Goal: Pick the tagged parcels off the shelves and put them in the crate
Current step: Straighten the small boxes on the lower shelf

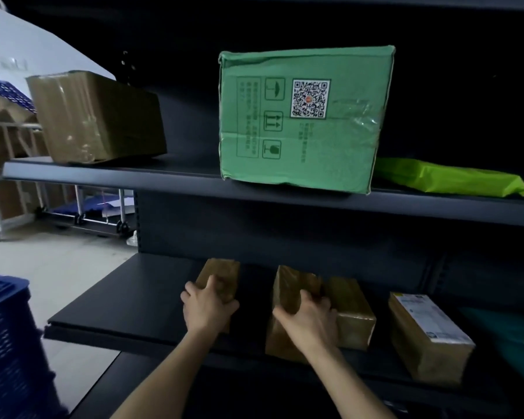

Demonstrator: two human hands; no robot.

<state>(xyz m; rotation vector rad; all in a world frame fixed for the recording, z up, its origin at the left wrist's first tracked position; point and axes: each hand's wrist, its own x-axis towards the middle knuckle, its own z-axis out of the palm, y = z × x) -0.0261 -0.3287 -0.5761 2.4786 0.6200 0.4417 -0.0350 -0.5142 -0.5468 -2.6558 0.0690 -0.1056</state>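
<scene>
On the lower shelf [118,300], the left hand [208,308] grips a small brown parcel [223,274], and the right hand [307,321] seems to curl its fingers [323,301] round a taller taped parcel [288,284].

Left hand [208,306] and right hand [309,317] extended forward, fingers [215,282] curled.

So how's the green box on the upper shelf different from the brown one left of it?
The green box is taller and bears a QR code and handling symbols; the brown box is lower and plain, glossy with tape. The green box faces the camera squarely; the brown box is turned, showing a corner. Both are cardboard, on the same shelf.
</scene>
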